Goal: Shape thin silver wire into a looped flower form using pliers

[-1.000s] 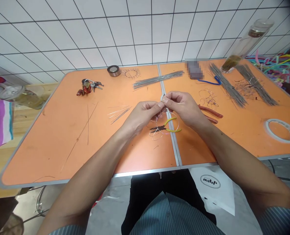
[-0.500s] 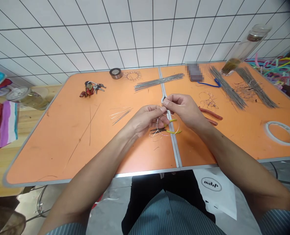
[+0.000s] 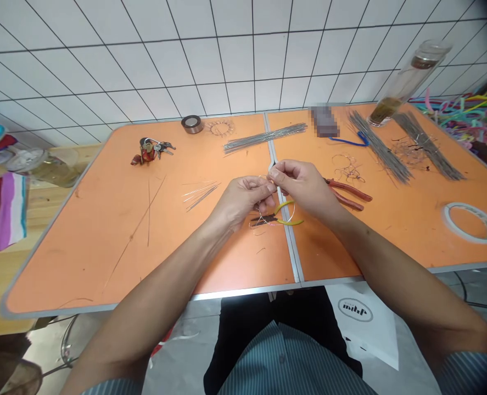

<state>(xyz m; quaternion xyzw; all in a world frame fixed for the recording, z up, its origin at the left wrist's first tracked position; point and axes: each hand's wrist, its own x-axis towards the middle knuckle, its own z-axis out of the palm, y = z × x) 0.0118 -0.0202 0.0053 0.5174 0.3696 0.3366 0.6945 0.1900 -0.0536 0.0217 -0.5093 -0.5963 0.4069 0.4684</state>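
Where the orange folding table's [image 3: 103, 230] two halves join, a seam runs from far edge to near edge, and a bundle of straight metal wires [image 3: 266, 137] crosses it close to the far edge. Midway along the seam, the left hand [image 3: 249, 197] and right hand [image 3: 303, 184] meet, fingertips pinched. Red-handled pliers [image 3: 352, 190] lie partly behind the right hand; yellow-handled pliers [image 3: 288, 223] straddle the seam. Above these, both hands grasp a thin wire ring [image 3: 295, 211].

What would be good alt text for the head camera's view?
A person's left hand and right hand pinch a thin wire loop over an orange table, with yellow-handled pliers beneath and bundles of grey wire farther back.
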